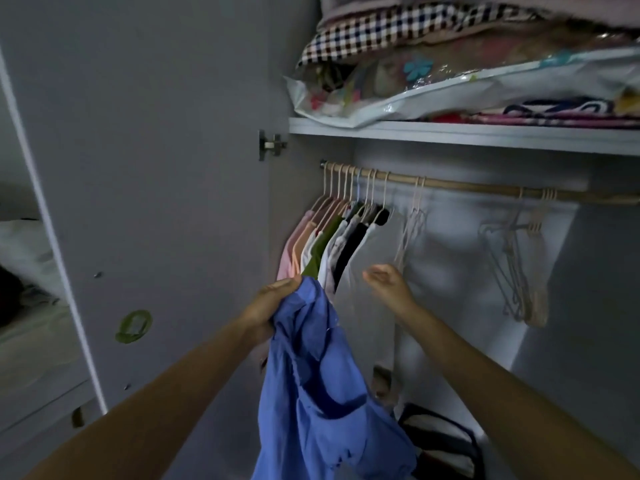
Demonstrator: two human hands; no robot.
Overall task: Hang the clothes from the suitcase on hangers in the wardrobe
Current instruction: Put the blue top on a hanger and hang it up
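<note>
My left hand (270, 306) grips a blue garment (322, 393) by its top edge, and the cloth hangs down in front of the open wardrobe. My right hand (388, 282) reaches forward, fingers loosely spread, just below an empty pale hanger (410, 230) on the wooden rail (467, 186); it holds nothing. At the rail's left end hang several clothes (329, 244) on hangers, pink, peach, green, white and black. No suitcase is in view.
More empty hangers (519, 265) hang at the rail's right. The shelf (450, 133) above holds bagged and folded bedding. The open wardrobe door (156, 168) stands at left. Striped fabric (440, 441) lies at the wardrobe bottom.
</note>
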